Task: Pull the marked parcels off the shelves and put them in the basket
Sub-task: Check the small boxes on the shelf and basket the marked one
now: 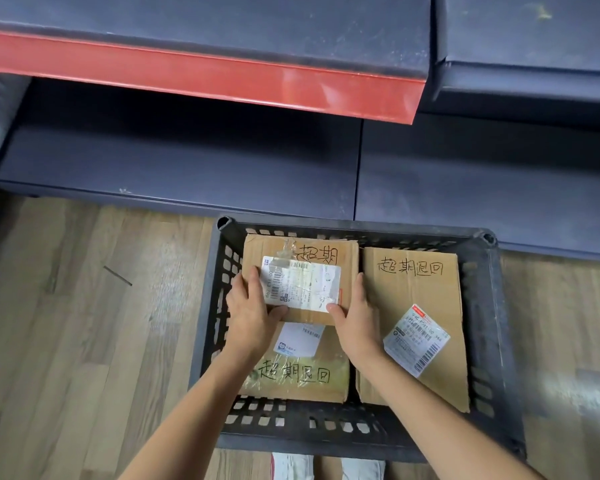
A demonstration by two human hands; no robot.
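Head view: black slatted basket (pixel 208 327) sits on wood-look floor (pixel 84 323), lower centre of frame, just below the dark shelf base (pixel 187 161). A red shelf edge strip (pixel 201 74) runs across upper left.

Three cardboard parcels lie inside the basket. Top parcel (pixel 302 244), w/ white shipping label (pixel 302 284) & handwritten marks, is at the basket's upper left, resting on a lower parcel (pixel 298 379) whose own handwriting shows in lower centre. Third parcel (pixel 416 306), also marked by hand & w/ a tilted label (pixel 416 339), fills the right half of the basket.

Left hand (pixel 250 315) grips the top parcel's left edge: fingers down the side, thumb (pixel 279 310) pressed on top at the label's lower corner. Right hand (pixel 357 320) mirrors it on the right edge, fingers together along the side, thumb (pixel 336 311) on top. Both hands clamp the parcel between them, approx centre of frame.
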